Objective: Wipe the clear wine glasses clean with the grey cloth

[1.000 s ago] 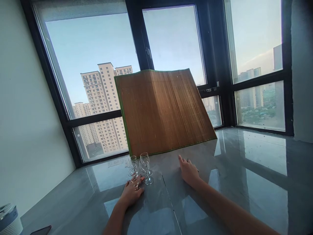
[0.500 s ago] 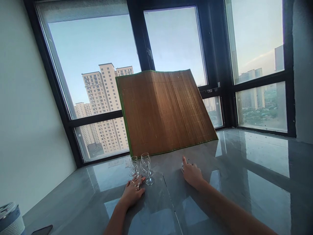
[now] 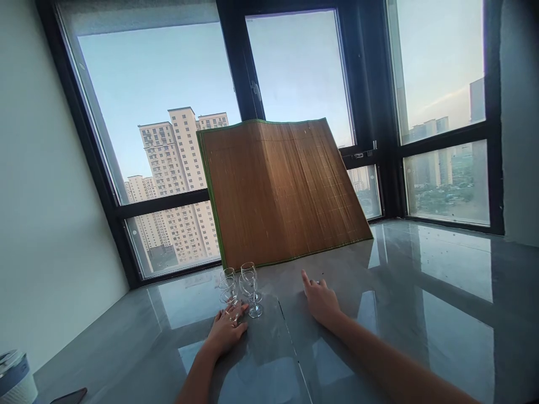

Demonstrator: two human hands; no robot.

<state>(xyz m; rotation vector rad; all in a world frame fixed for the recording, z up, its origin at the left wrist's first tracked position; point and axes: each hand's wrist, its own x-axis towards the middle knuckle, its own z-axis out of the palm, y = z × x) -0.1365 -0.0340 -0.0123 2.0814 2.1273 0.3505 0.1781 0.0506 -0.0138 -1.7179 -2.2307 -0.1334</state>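
Several clear stemmed glasses stand close together on the glossy grey surface, among them a front wine glass (image 3: pixel 255 310) and a left wine glass (image 3: pixel 228 280). My left hand (image 3: pixel 225 332) rests low at the near side of this group. Its fingers are round the foot of the nearest glass, which is partly hidden by them. Further right, my right hand (image 3: pixel 320 298) is low over the surface, index finger stretched forward and the other fingers bent. A small shiny bit shows between those fingers; what it is cannot be made out.
A brown slatted mat (image 3: pixel 286 191) with green edging leans against the window behind the glasses. At the lower left are a lidded cup (image 3: pixel 17 381) and a dark phone (image 3: pixel 69 396). A dark seam (image 3: pixel 290 335) runs along the grey surface (image 3: pixel 138 348).
My right hand has slid left, closer to the glasses. My left hand and the glasses keep their places; the whole view has shifted slightly.
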